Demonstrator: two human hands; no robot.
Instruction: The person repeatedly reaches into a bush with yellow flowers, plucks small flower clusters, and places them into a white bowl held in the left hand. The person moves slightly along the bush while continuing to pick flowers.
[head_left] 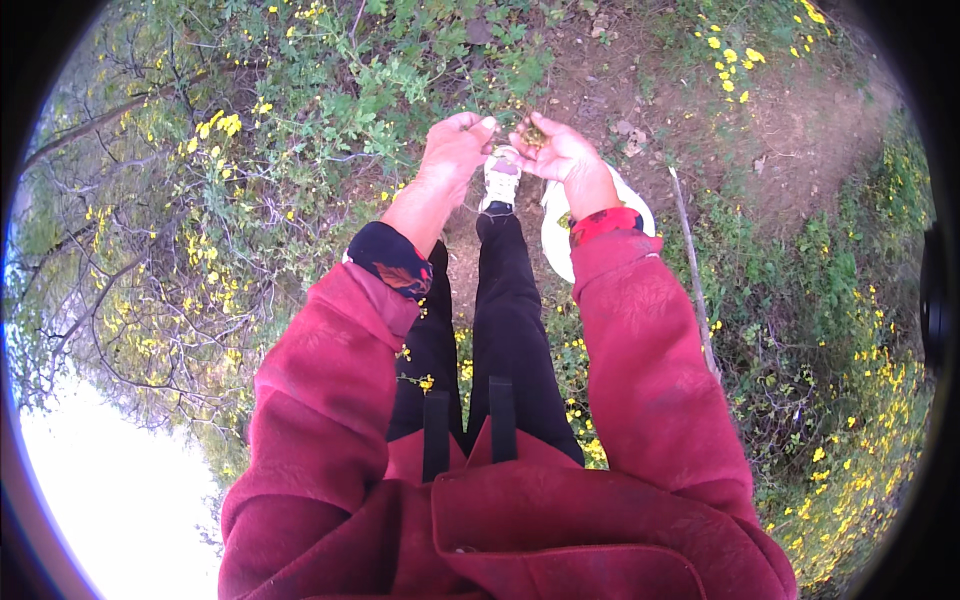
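Observation:
My left hand [455, 150] is raised in front of me with thumb and fingers drawn together. Whatever may lie between those fingertips is too small to make out. Close beside it, my right hand [565, 155] is cupped, palm partly up, around a small clump of yellowish-green flower heads [534, 134]. The two hands are near each other, with a narrow gap between the fingertips. Under my right wrist and sleeve is a round white container [556, 240], partly hidden, with a bit of yellow-green in it.
Green leafy plants [390, 85] grow ahead and to the left, among bare branches [110, 115]. Yellow flowers [735, 60] dot both sides. A thin stick [692, 260] stands or lies right of the container. Brown soil [800, 130] shows at the far right. My shoe [501, 185] is below the hands.

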